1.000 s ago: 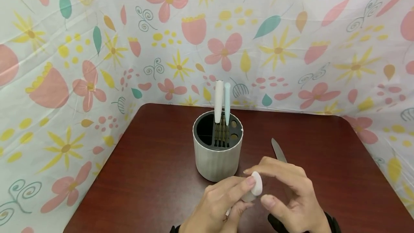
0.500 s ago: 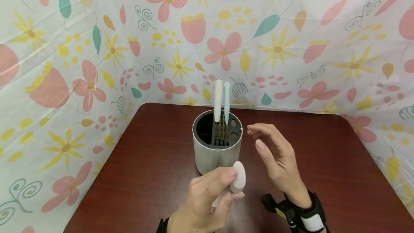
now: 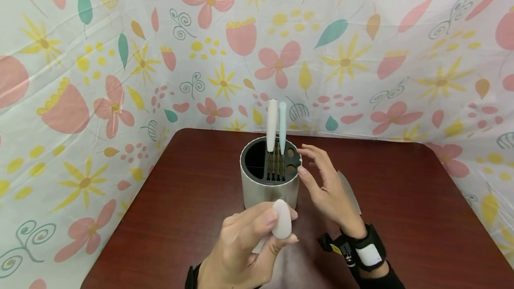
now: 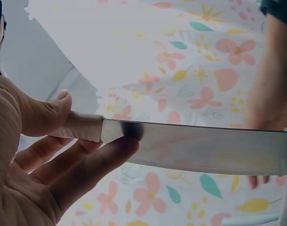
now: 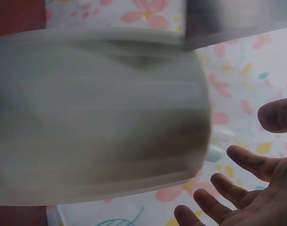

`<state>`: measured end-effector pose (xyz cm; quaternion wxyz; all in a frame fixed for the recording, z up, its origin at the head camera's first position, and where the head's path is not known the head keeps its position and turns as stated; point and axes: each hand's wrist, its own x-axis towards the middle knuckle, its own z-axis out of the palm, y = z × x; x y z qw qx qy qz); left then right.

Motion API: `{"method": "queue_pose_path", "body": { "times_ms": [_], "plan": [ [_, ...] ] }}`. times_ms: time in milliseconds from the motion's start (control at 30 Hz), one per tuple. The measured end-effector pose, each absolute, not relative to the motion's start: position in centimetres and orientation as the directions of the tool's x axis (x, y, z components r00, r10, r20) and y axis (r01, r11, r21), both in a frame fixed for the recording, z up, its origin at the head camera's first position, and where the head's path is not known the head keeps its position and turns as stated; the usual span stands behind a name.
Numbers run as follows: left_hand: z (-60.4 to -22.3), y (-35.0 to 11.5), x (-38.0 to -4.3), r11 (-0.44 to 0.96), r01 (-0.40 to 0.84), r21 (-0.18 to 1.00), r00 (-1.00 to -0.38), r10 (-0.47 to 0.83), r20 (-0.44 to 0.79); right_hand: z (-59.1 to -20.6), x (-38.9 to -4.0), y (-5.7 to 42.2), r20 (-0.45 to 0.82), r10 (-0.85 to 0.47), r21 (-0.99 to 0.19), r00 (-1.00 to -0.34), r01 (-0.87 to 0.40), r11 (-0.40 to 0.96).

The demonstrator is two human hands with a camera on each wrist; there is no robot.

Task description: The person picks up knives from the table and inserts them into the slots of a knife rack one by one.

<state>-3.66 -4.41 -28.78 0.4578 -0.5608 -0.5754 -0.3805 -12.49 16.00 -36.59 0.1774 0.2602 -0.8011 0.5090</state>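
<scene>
My left hand (image 3: 245,244) grips a kitchen knife by its white handle (image 3: 282,219), whose rounded end faces me in the head view. In the left wrist view the thumb and curled fingers surround the handle, index finger along the broad steel blade (image 4: 204,146). Ahead of that hand stands a round, pale, ribbed knife holder (image 3: 267,194), with a black slotted insert. A white handle (image 3: 271,124) and a light blue handle (image 3: 282,126) rise from its slots. My right hand (image 3: 327,188) reaches to the holder's right rim, fingertips right at it, fingers spread and relaxed.
A grey, blade-shaped piece (image 3: 350,191) lies on the dark red table (image 3: 401,217), partly behind the right hand. A flower-patterned cloth (image 3: 361,57) hangs behind and on both sides. Each wrist wears a black strap; a camera shows under the right one (image 3: 341,249).
My left hand has carried the knife leftward, its handle end closer to me. My right hand has left the knife and moved forward and left to the holder's rim.
</scene>
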Motion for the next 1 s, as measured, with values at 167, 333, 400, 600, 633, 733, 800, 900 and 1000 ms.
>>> {"method": "queue_pose_path", "body": {
  "times_ms": [167,333,400,600,633,733,800,900,1000],
  "plan": [
    [-28.6,-4.8,-4.0,0.082,0.987,-0.142,0.113,0.284,0.952,-37.9,-13.2,15.9,0.494,-0.250,-0.747,-0.833,-0.554,0.367],
    [-28.8,-5.3,-4.2,0.073,0.985,-0.156,0.130,0.280,0.951,-38.9,-13.5,15.8,0.430,-0.273,-0.777,-0.860,-0.507,0.374],
    [-28.7,-5.4,-4.2,0.070,0.986,-0.154,0.129,0.279,0.952,-39.2,-13.5,15.7,0.410,-0.279,-0.788,-0.868,-0.492,0.370],
    [-28.5,-5.5,-4.4,0.098,0.978,-0.184,0.151,0.274,0.950,-40.1,-14.0,15.3,0.421,-0.261,-0.815,-0.869,-0.488,0.313],
    [-28.4,-5.5,-4.5,0.099,0.977,-0.191,0.158,0.274,0.949,-40.3,-14.1,15.2,0.425,-0.257,-0.817,-0.868,-0.490,0.304],
    [-28.2,-5.6,-4.8,0.089,0.975,-0.205,0.174,0.268,0.947,-40.7,-14.3,15.1,0.428,-0.244,-0.827,-0.870,-0.486,0.282],
    [-28.0,-5.7,-4.9,0.080,0.975,-0.207,0.179,0.264,0.948,-41.1,-14.4,14.9,0.421,-0.240,-0.836,-0.874,-0.477,0.271],
    [-28.0,-5.9,-4.9,0.081,0.976,-0.200,0.174,0.255,0.951,-41.6,-14.4,14.6,0.410,-0.239,-0.850,-0.880,-0.464,0.249],
    [-28.0,-6.1,-4.9,0.088,0.978,-0.188,0.162,0.243,0.956,-42.0,-14.4,14.2,0.397,-0.239,-0.866,-0.886,-0.448,0.221]
  ]
}}
